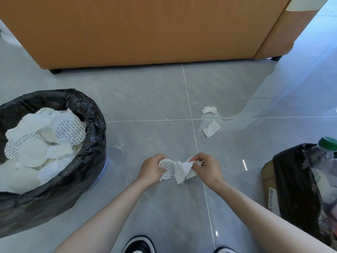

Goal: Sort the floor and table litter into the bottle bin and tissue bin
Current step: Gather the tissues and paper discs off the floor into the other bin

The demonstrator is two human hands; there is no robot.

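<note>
Two bare hands meet low over a grey tiled floor, with the base of an orange cabinet on black feet standing behind them. Nothing lies between the hands and either bin.

The left hand grips one round printed disc, fingers curled round its edge. The right hand pinches a crumpled white tissue that hangs between the two hands, touching the disc.

Two more scraps of litter lie on the tiles beyond the right hand, well apart from it: a balled tissue and, just nearer, a flatter torn piece.

Two bins flank the person. The tissue bin at left, lined with a black bag, is heaped with white tissues and round discs, at least two of them printed. The bottle bin at right, also black-bagged, holds a clear bottle with a green cap and other clear plastic that is hard to make out.

The toes of two black-and-white shoes show at the bottom edge.
</note>
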